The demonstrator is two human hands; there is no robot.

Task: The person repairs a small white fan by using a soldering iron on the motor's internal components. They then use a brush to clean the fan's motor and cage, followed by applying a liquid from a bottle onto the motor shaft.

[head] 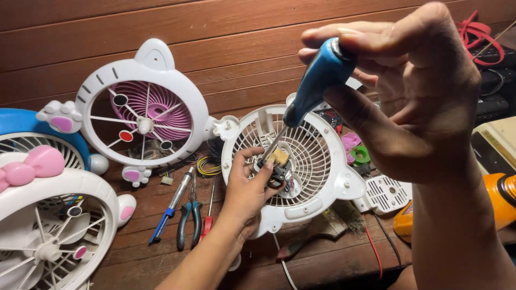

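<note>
**Screwdriver work on fan motor**

Right hand [414,102] grips a blue-handled screwdriver [314,88], tip at the small motor [279,169] pinched by the left hand [248,188] on the white grille [322,161]. Motor is not yet free; the casing lies open.

To your left on the wooden desk [242,48] stands a white cat-shaped fan [142,104] with pink blades, propped upright. Further left you have a blue fan housing [32,122], and below it a white fan with a pink bow [51,215]. Between them and the middle lie a blue-handled tool [171,207], green-handled pliers [190,212] and a thin red-handled screwdriver [207,223], side by side. Yellow wire coils [208,166] sit just above them. At your right you see an orange object [497,201], a small white vented plate [387,193], pink and green plastic bits [356,149] and red cord [478,35].
</note>
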